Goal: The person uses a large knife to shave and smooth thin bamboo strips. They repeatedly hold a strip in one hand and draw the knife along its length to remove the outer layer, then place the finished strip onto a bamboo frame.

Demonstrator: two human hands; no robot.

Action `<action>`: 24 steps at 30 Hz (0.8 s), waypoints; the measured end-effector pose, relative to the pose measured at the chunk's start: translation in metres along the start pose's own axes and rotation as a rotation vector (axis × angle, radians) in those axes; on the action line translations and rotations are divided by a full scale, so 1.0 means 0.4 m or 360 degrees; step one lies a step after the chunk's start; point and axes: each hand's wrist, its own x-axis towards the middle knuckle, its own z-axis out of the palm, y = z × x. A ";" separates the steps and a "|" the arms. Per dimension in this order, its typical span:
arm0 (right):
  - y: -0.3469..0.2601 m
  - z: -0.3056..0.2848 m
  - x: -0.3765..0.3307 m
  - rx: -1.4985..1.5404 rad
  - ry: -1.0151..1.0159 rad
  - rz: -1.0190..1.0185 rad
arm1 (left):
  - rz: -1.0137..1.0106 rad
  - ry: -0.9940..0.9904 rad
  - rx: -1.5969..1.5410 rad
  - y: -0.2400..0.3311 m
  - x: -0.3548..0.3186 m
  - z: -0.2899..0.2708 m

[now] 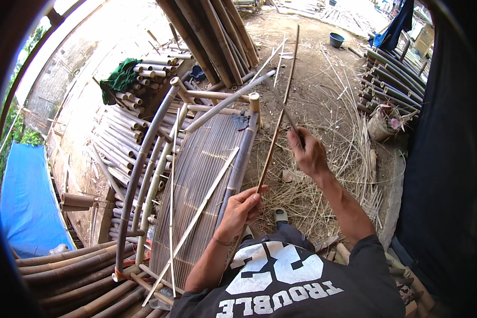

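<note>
**Knife crosses a long bamboo strip**

From here I see the right hand (309,153) with its grip closed round the handle of a knife (291,120), its blurred blade slanting across the strip (271,150). I can't tell whether they touch. The left hand (242,212) pinches the strip's near end. The strip reaches out over ground strewn with shavings (323,206), just beside a slatted bamboo frame (206,153).
</note>
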 end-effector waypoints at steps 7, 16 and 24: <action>0.031 0.046 -0.135 -0.0822 -0.0124 -0.0802 | 0.0491 0.0566 0.0864 0.005 0.020 0.030; 0.028 0.087 -0.157 -0.0524 -0.0129 -0.0821 | 0.0465 0.0595 0.0900 -0.026 -0.025 0.020; 0.052 0.050 -0.110 -0.0552 -0.0142 -0.0554 | 0.0527 0.0541 0.1072 -0.033 -0.078 0.034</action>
